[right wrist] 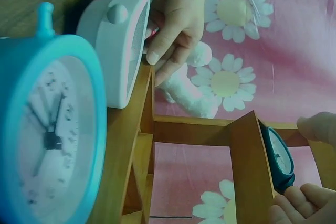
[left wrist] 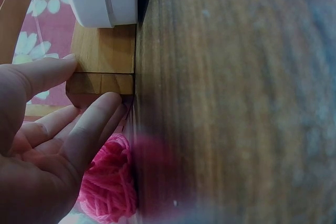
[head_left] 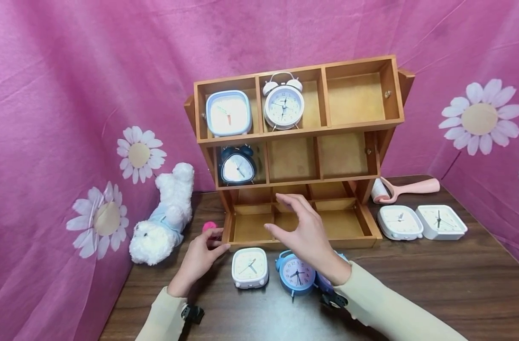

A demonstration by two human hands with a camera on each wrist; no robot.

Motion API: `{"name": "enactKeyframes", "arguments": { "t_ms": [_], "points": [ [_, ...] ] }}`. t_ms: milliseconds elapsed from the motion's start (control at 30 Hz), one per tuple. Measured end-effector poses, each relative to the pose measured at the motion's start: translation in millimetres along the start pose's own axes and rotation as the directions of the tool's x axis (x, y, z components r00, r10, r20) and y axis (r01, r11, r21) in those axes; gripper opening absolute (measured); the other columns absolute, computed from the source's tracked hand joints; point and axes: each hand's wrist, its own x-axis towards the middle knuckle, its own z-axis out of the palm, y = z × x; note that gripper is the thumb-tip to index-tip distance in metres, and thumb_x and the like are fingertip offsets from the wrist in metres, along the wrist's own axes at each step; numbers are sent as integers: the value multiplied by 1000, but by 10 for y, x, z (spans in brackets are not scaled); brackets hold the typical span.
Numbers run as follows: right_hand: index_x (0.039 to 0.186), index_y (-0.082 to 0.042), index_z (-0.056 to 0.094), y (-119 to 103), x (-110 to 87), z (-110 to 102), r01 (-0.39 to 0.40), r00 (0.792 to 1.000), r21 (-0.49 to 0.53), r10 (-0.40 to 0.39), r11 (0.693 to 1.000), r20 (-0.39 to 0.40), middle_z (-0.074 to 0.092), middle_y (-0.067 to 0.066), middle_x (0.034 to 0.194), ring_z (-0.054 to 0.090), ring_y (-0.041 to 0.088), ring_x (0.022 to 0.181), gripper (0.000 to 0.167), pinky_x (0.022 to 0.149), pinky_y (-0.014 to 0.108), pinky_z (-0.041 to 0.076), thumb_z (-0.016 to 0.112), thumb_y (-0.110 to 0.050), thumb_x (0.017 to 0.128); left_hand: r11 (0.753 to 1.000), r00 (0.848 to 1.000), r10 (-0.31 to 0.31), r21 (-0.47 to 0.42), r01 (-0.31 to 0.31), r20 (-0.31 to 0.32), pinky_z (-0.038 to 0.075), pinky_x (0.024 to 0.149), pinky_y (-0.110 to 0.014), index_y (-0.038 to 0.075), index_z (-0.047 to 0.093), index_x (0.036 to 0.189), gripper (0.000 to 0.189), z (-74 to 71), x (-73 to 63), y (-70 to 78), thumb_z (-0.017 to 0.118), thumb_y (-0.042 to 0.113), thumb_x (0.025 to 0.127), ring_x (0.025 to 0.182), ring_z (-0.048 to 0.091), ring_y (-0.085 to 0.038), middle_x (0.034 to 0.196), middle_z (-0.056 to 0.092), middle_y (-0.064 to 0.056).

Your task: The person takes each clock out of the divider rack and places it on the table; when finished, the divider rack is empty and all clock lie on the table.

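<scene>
At the lower left corner of a wooden tiered shelf, my left hand pinches the wooden edge between thumb and fingers; the left wrist view shows this corner up close. My right hand hovers before the lower tiers, its fingers apart and holding nothing. Beneath it stand a blue twin-bell alarm clock and another blue clock, mostly hidden by the wrist. A white square clock is between the hands. The middle tier's left compartment holds a dark alarm clock.
On the top tier are a blue-rimmed clock and a white twin-bell clock. Two white clocks and a pink lint roller lie at right. A white plush toy and pink yarn ball are left.
</scene>
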Motion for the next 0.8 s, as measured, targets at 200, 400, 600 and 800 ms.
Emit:
{"name": "enactKeyframes", "arguments": {
  "t_ms": [200,400,600,800],
  "points": [
    [154,-12,65,-68,135,115,32,999,17,-32,999,-31,67,6,149,67,30,138,75,115,57,56,98,-23,88,1000,1000,-10,-7,10,4,61,78,-24,3,73,139,44,9,-5,-2,88,15,99,105,84,-26,128,81,-18],
    [157,-7,61,-146,261,225,71,997,7,-71,997,-27,64,9,151,67,30,139,78,114,54,59,98,-19,88,1000,1000,-1,-10,1,4,62,79,-26,3,73,138,43,0,-5,13,88,16,99,104,84,-26,126,82,-17],
    [157,-3,60,-220,391,337,122,990,3,-121,993,-67,61,14,150,66,35,137,79,116,54,58,97,-19,89,1000,1000,-7,-9,7,3,63,81,-26,3,73,138,44,3,-1,13,88,15,99,104,83,-25,125,82,-17],
    [157,-1,58,-262,541,446,146,979,1,-144,989,-143,58,17,148,65,36,138,78,120,51,55,96,-18,91,1000,1000,0,-11,0,3,62,79,-25,3,73,138,44,-2,-2,10,88,15,99,104,84,-26,128,82,-18]
  ]
}}
